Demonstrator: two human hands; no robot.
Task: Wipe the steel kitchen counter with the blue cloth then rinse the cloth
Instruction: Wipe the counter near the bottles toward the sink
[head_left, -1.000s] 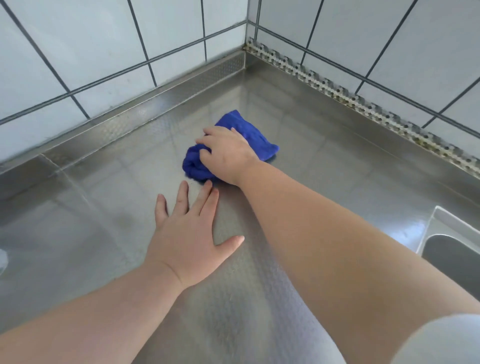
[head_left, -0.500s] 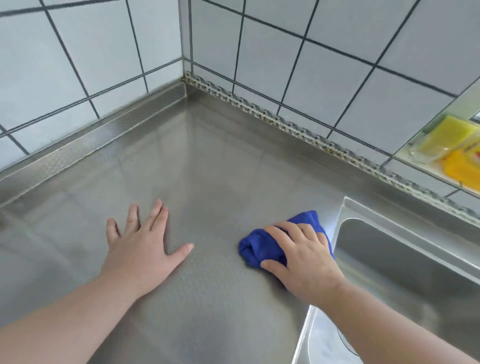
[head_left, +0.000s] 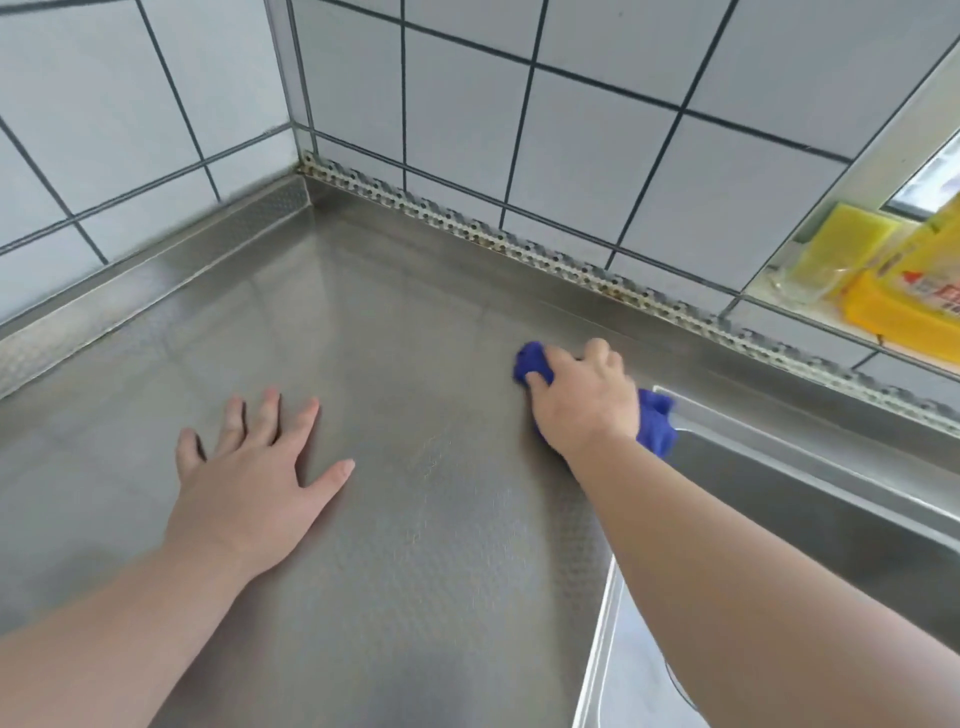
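The right hand is curled over the blue cloth, with the fingers bent round its far end and the knuckles raised. The cloth is bunched under the palm and pressed onto the steel counter; one blue fold shows beyond the fingertips, and another shows behind the wrist, just at the near corner of the sink. The right forearm is stretched out from the lower right corner of the view, crossing above the sink's left rim, with the wrist nearly straight.

The left hand is laid flat on the counter, palm down, well to the left of the sink. Its fingers are straight and spread, the thumb is held out toward the sink, and nothing is held. The left forearm is extended from the lower left edge of the view, low above the counter.

Behind the sink, the counter is bounded by a tiled wall, with a patterned strip along the joint. Above the sink's far side, a ledge is set into the wall, and yellow packages are seen on it.
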